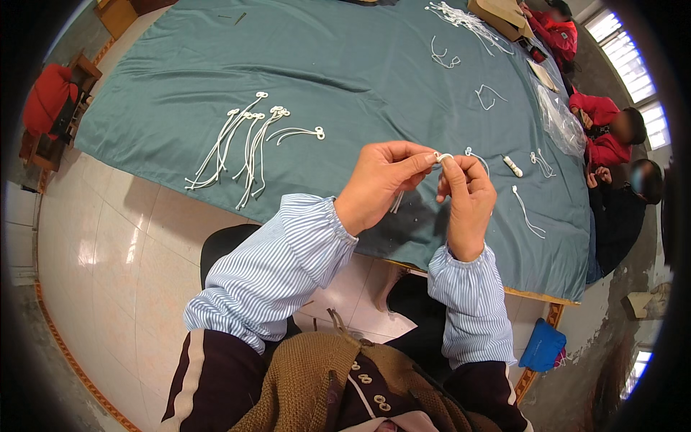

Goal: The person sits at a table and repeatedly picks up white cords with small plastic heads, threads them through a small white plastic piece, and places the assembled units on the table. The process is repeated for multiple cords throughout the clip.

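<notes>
Two pinches: left fingers (pixel 401 150) and right fingers (pixel 455 176) clamped on white cord (pixel 445 156), tips close.

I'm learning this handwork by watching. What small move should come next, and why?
Probably a gentle pull on the white cord with the right hand while the left hand pinches it: the fingertips of both hands meet at the cord, and a short piece of it bows up between them.
</notes>
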`<act>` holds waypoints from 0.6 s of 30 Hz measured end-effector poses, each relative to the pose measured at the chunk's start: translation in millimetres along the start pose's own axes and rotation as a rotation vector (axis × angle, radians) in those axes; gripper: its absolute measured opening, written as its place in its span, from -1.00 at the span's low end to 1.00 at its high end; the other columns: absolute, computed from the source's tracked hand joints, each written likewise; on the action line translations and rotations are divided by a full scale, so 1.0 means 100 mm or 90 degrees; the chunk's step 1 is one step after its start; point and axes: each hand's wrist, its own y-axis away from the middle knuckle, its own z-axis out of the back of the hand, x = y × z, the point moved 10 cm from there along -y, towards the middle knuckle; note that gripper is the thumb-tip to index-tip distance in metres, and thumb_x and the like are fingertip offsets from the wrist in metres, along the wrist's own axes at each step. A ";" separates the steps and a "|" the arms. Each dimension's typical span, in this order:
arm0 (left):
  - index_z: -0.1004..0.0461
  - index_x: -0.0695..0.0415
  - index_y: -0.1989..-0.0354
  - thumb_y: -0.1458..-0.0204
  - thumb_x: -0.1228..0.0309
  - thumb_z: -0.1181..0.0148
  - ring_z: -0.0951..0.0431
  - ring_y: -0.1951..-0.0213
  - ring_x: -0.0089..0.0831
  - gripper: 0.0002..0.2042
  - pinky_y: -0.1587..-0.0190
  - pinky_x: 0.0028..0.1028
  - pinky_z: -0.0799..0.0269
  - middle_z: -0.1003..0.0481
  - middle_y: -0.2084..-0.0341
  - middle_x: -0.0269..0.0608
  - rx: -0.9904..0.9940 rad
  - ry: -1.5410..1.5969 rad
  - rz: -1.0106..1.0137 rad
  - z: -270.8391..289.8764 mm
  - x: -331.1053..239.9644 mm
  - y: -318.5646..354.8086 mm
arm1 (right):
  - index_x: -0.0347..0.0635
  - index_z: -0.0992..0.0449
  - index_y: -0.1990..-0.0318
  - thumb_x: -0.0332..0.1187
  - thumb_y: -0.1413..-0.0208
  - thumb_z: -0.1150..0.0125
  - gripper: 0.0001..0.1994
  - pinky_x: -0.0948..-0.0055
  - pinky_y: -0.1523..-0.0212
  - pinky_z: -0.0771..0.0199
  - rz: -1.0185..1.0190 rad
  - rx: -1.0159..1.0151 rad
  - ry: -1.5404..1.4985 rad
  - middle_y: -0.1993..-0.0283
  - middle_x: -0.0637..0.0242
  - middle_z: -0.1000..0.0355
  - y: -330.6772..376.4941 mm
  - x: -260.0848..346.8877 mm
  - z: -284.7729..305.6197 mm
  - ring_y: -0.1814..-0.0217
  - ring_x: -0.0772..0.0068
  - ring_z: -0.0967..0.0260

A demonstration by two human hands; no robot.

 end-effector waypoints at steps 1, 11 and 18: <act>-0.59 0.30 0.19 -0.16 0.41 -0.24 -0.38 0.42 -0.65 -0.81 0.44 -0.67 -0.23 -0.49 0.45 -0.37 0.002 0.020 0.015 0.00 0.02 0.00 | -0.27 -0.46 0.30 -0.33 -0.25 -0.19 -0.82 0.63 0.51 -0.20 -0.009 0.004 -0.027 0.51 0.45 -0.33 0.00 -0.02 -0.01 0.52 0.70 -0.20; -0.59 0.28 0.20 -0.15 0.41 -0.26 -0.39 0.40 -0.65 -0.82 0.39 -0.63 -0.26 -0.49 0.44 -0.40 -0.012 0.055 0.023 -0.03 0.06 0.02 | -0.26 -0.45 0.31 -0.31 -0.22 -0.24 -0.80 0.65 0.50 -0.23 0.018 -0.029 -0.066 0.49 0.44 -0.35 -0.03 -0.03 0.03 0.50 0.71 -0.22; -0.58 0.26 0.18 -0.16 0.37 -0.26 -0.31 0.42 -0.70 -0.81 0.38 -0.64 -0.22 -0.46 0.45 -0.46 -0.023 0.024 0.000 -0.08 0.06 0.04 | -0.25 -0.43 0.33 -0.34 -0.23 -0.20 -0.83 0.63 0.51 -0.25 0.055 -0.053 -0.028 0.49 0.44 -0.34 0.01 0.03 0.03 0.51 0.69 -0.22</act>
